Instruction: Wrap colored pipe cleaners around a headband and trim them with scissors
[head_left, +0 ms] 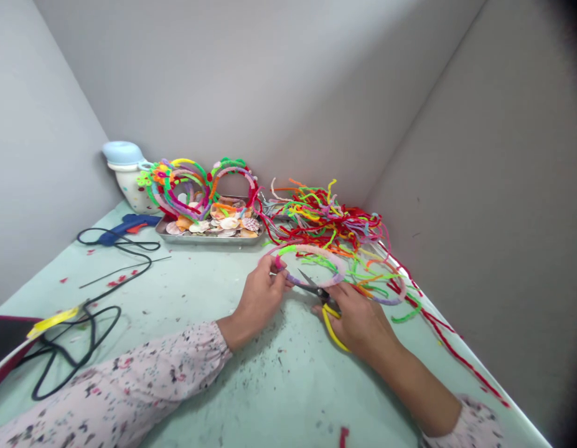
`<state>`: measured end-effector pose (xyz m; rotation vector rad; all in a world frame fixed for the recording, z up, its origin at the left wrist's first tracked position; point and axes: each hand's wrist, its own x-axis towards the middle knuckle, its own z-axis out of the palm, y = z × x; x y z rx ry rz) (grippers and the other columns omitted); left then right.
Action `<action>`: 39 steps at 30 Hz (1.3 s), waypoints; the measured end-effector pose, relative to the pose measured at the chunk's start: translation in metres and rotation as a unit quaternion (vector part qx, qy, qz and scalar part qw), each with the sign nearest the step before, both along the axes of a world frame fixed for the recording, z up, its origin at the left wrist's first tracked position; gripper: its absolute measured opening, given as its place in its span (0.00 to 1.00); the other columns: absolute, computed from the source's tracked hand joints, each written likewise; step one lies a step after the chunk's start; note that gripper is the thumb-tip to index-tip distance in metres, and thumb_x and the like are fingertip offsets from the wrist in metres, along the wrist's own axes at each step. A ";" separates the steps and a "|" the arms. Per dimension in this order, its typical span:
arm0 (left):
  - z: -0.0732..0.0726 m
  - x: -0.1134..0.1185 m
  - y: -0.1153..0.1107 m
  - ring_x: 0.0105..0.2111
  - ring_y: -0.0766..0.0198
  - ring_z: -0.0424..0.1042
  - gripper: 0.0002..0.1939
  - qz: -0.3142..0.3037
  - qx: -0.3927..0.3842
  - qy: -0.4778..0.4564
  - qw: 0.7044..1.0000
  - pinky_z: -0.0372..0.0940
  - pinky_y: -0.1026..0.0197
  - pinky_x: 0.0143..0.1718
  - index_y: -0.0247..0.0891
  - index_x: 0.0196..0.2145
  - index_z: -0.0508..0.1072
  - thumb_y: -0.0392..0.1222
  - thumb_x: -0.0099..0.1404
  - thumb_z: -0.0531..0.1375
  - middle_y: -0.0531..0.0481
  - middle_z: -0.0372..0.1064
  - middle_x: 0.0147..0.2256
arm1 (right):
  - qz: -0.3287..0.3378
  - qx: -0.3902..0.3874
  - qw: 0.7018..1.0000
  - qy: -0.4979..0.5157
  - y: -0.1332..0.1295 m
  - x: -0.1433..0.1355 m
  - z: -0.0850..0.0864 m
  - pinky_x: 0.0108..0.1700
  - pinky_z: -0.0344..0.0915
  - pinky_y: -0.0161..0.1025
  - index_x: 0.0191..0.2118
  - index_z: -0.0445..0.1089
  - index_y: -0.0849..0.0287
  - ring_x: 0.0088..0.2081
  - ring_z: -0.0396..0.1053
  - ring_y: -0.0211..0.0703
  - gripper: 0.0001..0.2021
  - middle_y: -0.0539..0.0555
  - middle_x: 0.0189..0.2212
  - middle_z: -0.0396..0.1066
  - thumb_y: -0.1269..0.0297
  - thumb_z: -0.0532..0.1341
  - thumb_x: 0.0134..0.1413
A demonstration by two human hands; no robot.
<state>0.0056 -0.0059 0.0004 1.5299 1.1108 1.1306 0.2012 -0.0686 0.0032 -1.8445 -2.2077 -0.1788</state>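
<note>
Near the middle of the table, my left hand (264, 289) pinches one end of a fuzzy multicoloured ring (337, 256), at its pink and purple part. My right hand (358, 314) is closed on scissors (335, 330) with yellow handles and dark blades. The blades stand apart and point left, toward the fingertips of my left hand, just below the ring. The fingers of my right hand also lie at the ring's lower right side; whether they grip it is hard to tell.
Behind my hands, a metal tray (208, 239) holds shells and decorated headbands (180, 186). Coloured pipe cleaners (320, 214) spread along the right. A blue glue gun (122, 229), black cable (89, 302) and white bottle (132, 183) are at left. Walls rise behind and at the right.
</note>
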 end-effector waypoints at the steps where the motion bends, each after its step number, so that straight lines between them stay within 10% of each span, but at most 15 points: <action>1: 0.001 0.000 -0.001 0.30 0.62 0.76 0.06 -0.001 0.001 0.004 1.000 0.71 0.60 0.32 0.38 0.38 0.64 0.42 0.64 0.55 0.50 0.70 0.35 | -0.001 -0.005 1.000 0.000 0.000 0.000 0.000 0.34 0.66 0.39 0.52 0.69 0.54 0.39 0.73 0.48 0.19 0.56 0.45 0.73 0.55 0.62 0.55; 39: 0.000 0.001 -0.011 0.31 0.62 0.71 0.06 -0.011 0.068 0.018 0.997 0.67 0.62 0.33 0.40 0.39 0.68 0.39 0.64 0.55 0.50 0.71 0.33 | 0.018 -0.010 1.000 0.016 0.003 0.004 0.001 0.39 0.68 0.40 0.52 0.72 0.53 0.40 0.74 0.48 0.20 0.56 0.42 0.77 0.52 0.61 0.55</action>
